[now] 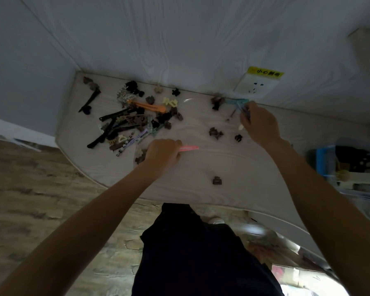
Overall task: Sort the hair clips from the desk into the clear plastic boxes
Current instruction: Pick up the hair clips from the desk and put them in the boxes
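Hair clips (128,120) are heaped at centre-left of the frame on the white desk (212,167), close to the desk's left edge and the wall behind. Loose small claw clips are scattered to the right; one lies alone near the front edge (217,180). Bare desk surface is seen between the two hands and toward the front edge. A pink clip (188,148) is pinched by the left hand (162,154), fingers curled, arm extended from lower left. A teal clip (237,102) near the wall socket (256,86) is gripped by the right hand (260,122), upper right. Clear storage is glimpsed at the right edge, blurred.
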The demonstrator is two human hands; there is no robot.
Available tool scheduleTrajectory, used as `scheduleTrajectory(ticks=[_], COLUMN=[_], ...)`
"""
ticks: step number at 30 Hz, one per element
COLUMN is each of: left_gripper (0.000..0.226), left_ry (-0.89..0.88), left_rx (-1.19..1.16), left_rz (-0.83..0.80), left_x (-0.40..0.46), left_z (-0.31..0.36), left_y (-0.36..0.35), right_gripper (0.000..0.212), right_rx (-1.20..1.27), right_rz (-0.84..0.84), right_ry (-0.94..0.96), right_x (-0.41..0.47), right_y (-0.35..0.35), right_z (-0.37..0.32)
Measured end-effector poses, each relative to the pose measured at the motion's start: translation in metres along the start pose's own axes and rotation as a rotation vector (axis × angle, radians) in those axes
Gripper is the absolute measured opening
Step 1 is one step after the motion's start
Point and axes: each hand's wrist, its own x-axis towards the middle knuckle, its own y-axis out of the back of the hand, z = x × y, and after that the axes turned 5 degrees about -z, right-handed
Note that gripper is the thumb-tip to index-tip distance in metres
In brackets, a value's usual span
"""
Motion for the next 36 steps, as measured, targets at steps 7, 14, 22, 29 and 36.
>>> scheduleTrajectory(ticks=[7,14,22,29,36], left_gripper=[0.03,0.029,0.031,0.035,0.028], left_ry=[-0.017,0.125,0.214,0.205,0.154], left_rx=[-0.14,-0.228,-0.403,-0.733,-1.142], left_rz=[0.093,0.143,0.208,0.089,0.049], left_x=[0.031,0.055,0.049,0.041,0.013], left_z=[0.005,0.013,0.025,0.03,0.088], left_y=[0.012,0.014,0.011,0.001,-0.004], right_gripper=[0.04,0.035,0.026,0.032,0.029], right_rx=[-0.137,-0.222,-0.346,-0.075,0.262], right_rz=[-0.144,-0.258,-0.293,-0.116,0.117], right_ry=[0.104,0.065,0.104,-0.029,-0.526], right_x=[0.036,0.046,0.028,-0.015,-0.18], right_y=[-0.003,-0.01,-0.018,0.016,0.045], right_z=[0.013,0.014,0.023,0.019,0.052])
